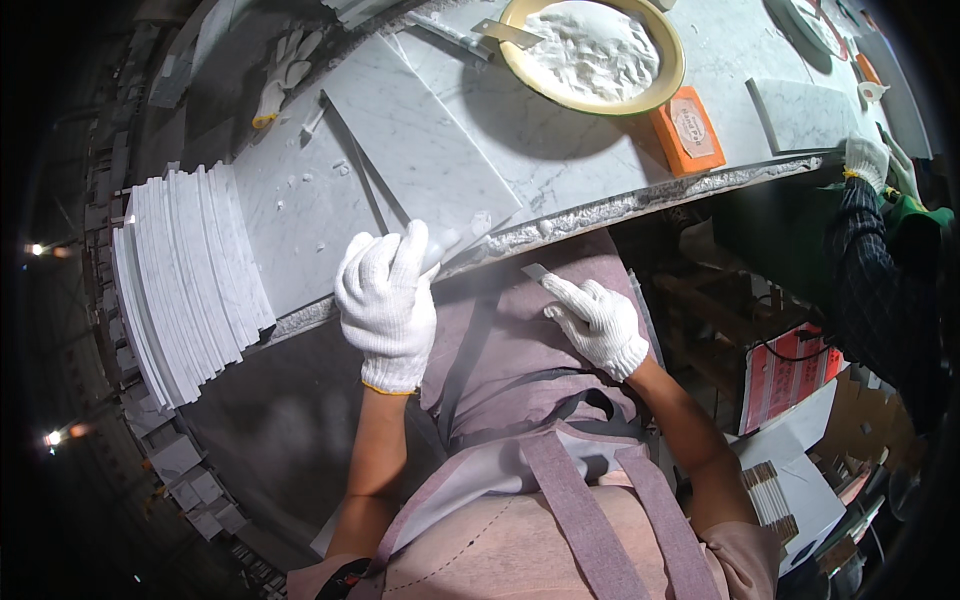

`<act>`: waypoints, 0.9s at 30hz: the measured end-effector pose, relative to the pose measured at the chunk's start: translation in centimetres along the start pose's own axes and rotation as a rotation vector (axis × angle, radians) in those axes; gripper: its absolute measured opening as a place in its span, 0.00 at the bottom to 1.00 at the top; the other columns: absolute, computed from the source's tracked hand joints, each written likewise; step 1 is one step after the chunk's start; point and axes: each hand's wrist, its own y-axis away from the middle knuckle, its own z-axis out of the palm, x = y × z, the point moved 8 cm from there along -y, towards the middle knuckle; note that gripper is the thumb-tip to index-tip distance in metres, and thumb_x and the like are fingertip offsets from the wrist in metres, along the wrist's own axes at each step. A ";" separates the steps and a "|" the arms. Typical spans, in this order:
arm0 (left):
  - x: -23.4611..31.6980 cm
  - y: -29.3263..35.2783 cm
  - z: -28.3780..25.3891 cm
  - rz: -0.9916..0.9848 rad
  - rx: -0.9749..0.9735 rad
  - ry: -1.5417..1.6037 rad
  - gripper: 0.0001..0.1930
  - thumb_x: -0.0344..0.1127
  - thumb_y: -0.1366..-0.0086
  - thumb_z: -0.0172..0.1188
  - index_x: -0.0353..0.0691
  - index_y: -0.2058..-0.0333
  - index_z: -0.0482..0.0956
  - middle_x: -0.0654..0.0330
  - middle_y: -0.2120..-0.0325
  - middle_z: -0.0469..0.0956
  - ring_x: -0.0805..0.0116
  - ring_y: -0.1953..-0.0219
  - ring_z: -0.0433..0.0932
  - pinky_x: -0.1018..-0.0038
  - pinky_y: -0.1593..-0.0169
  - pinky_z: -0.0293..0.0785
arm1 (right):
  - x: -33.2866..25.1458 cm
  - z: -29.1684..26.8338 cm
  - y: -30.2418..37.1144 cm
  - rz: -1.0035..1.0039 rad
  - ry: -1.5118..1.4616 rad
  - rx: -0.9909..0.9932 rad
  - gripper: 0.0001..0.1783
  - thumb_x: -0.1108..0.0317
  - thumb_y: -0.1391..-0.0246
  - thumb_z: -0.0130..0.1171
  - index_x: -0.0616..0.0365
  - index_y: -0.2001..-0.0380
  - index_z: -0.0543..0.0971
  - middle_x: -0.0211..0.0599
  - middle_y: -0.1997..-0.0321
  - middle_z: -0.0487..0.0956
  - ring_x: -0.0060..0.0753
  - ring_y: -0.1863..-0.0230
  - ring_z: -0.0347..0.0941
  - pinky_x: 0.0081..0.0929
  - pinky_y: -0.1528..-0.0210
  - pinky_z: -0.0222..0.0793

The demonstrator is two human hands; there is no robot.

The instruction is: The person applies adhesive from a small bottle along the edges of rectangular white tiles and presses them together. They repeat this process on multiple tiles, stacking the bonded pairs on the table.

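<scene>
My left hand, in a white knit glove, is closed around a pale translucent bottle-like thing at the table's front edge. Its clear end points toward a grey-veined marble slab; my fingers hide much of it. To the right, over my lap, my gloved right hand pinches a small flat metal scraper blade, held away from the slab. The slab lies on a larger marble tabletop with a rough, broken front edge.
A yellow-rimmed bowl of white powder holds another flat blade. Beside it stands an orange box. Stacked marble strips are at left, a loose glove at far left. Another person's gloved hand touches the right end.
</scene>
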 end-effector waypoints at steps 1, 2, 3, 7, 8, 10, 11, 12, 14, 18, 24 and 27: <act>0.1 0.0 -0.1 0.007 0.007 0.001 0.31 0.32 0.58 0.81 0.47 0.50 0.86 0.63 0.61 0.79 0.59 0.53 0.80 0.57 0.40 0.75 | 0.0 0.0 0.0 0.003 0.001 -0.005 0.30 0.56 0.37 0.64 0.29 0.32 0.74 0.37 0.69 0.75 0.44 0.74 0.75 0.42 0.72 0.72; 0.1 0.0 0.0 0.005 -0.006 -0.014 0.31 0.33 0.58 0.81 0.48 0.49 0.86 0.63 0.61 0.79 0.59 0.53 0.80 0.57 0.40 0.75 | 0.1 0.2 0.0 0.015 0.006 -0.018 0.30 0.56 0.37 0.64 0.29 0.32 0.74 0.37 0.69 0.75 0.44 0.73 0.75 0.42 0.72 0.72; 0.1 0.0 0.1 0.006 -0.012 -0.020 0.31 0.33 0.57 0.81 0.48 0.49 0.86 0.63 0.61 0.79 0.60 0.53 0.80 0.57 0.40 0.75 | 0.0 0.1 -0.1 0.006 0.004 -0.010 0.30 0.56 0.37 0.64 0.29 0.32 0.74 0.36 0.69 0.75 0.44 0.73 0.75 0.42 0.72 0.72; 0.2 0.0 0.2 0.019 -0.016 -0.045 0.31 0.34 0.56 0.80 0.49 0.49 0.87 0.64 0.60 0.79 0.60 0.53 0.79 0.56 0.39 0.74 | 0.0 0.1 0.0 0.008 0.006 -0.014 0.30 0.56 0.37 0.63 0.29 0.31 0.73 0.36 0.69 0.75 0.44 0.73 0.75 0.41 0.72 0.72; 0.2 0.0 0.2 0.013 -0.019 -0.054 0.31 0.34 0.57 0.80 0.49 0.49 0.87 0.64 0.60 0.79 0.61 0.53 0.79 0.57 0.39 0.74 | 0.0 0.1 0.0 0.010 0.007 -0.015 0.30 0.56 0.37 0.63 0.29 0.31 0.73 0.36 0.69 0.75 0.44 0.73 0.75 0.41 0.72 0.72; 0.2 0.1 0.1 0.010 -0.010 -0.063 0.31 0.34 0.57 0.80 0.50 0.49 0.87 0.64 0.60 0.79 0.61 0.52 0.79 0.57 0.38 0.74 | 0.0 0.1 0.0 0.008 0.013 -0.014 0.30 0.56 0.37 0.63 0.29 0.31 0.74 0.36 0.69 0.75 0.43 0.73 0.75 0.41 0.72 0.72; 0.2 0.1 0.2 0.002 -0.023 -0.076 0.31 0.34 0.57 0.80 0.50 0.49 0.87 0.64 0.60 0.78 0.61 0.52 0.79 0.57 0.38 0.74 | 0.1 0.2 0.0 0.009 0.018 -0.016 0.30 0.56 0.37 0.63 0.29 0.32 0.74 0.37 0.69 0.75 0.43 0.73 0.75 0.41 0.72 0.72; 0.2 0.1 0.2 0.002 -0.020 -0.079 0.31 0.34 0.57 0.80 0.50 0.49 0.87 0.65 0.60 0.78 0.61 0.52 0.79 0.57 0.38 0.74 | 0.0 0.1 0.0 0.005 0.013 -0.010 0.30 0.56 0.37 0.63 0.29 0.32 0.74 0.37 0.69 0.75 0.43 0.74 0.75 0.41 0.72 0.72; 0.3 0.2 0.1 0.000 -0.014 -0.062 0.32 0.31 0.57 0.80 0.50 0.48 0.86 0.64 0.59 0.79 0.60 0.51 0.79 0.57 0.38 0.74 | 0.1 0.2 -0.1 0.009 0.011 -0.009 0.30 0.56 0.37 0.64 0.29 0.32 0.74 0.37 0.69 0.75 0.43 0.74 0.74 0.41 0.72 0.72; 0.2 0.2 0.1 -0.001 -0.002 -0.023 0.33 0.26 0.55 0.79 0.49 0.46 0.85 0.62 0.58 0.80 0.56 0.51 0.79 0.56 0.39 0.74 | 0.1 0.2 -0.1 0.019 0.003 -0.021 0.30 0.56 0.37 0.64 0.29 0.32 0.74 0.37 0.69 0.75 0.43 0.73 0.75 0.42 0.71 0.72; 0.3 0.1 0.3 0.029 0.033 -0.058 0.30 0.35 0.56 0.80 0.50 0.49 0.87 0.65 0.60 0.78 0.62 0.52 0.79 0.56 0.38 0.74 | 0.0 0.1 -0.1 0.030 -0.010 -0.029 0.30 0.56 0.37 0.64 0.29 0.32 0.74 0.38 0.69 0.76 0.44 0.73 0.75 0.42 0.72 0.73; 0.3 0.1 0.3 0.020 0.026 -0.037 0.31 0.30 0.54 0.79 0.50 0.47 0.86 0.63 0.60 0.80 0.59 0.52 0.79 0.56 0.39 0.75 | 0.1 0.1 -0.1 0.025 -0.008 -0.020 0.30 0.56 0.37 0.64 0.29 0.31 0.73 0.37 0.69 0.75 0.43 0.73 0.75 0.42 0.72 0.73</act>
